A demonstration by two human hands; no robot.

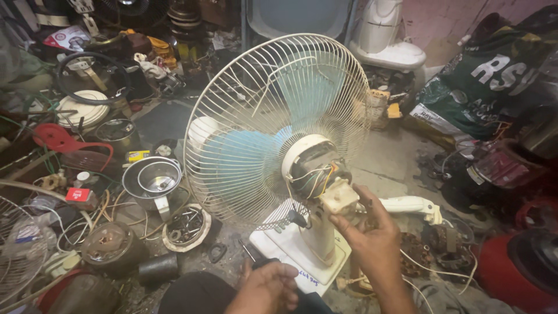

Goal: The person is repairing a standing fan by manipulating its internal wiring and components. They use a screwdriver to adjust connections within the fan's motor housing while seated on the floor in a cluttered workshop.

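Subject: a table fan (273, 139) stands upright at the centre of the frame, its round wire guard (232, 174) facing the upper left and pale blue blades (244, 157) showing through the wires.
Motor housing: the rear of the motor (314, 166) is uncovered, right of centre; coloured wires (317, 180) lie loose across it.
Small part: a cream block-shaped piece (339, 196) sits just below the motor, touching the wires.
Right hand: the right hand (372, 238), lower right of centre, is raised to the motor's rear; fingers (366, 200) clamped on the cream piece, thumb beneath it.
Left hand: the left hand (267, 288), at the bottom centre, is curled together around a dark tool handle (258, 261); the tool's working end cannot be made out.
Fan base: the white base (290, 256) rests on the floor between the two hands, with the stem (319, 238) rising from it.
Surroundings, left: a steel pot (154, 180) at left of centre, a dark motor body (110, 247) at lower left, a second wire guard (20, 256) at the left edge.
Surroundings, right: a dark green printed sack (494, 81) at upper right, a red container (517, 273) at lower right.
Surroundings, top: a white plastic appliance (386, 40) at top centre-right.
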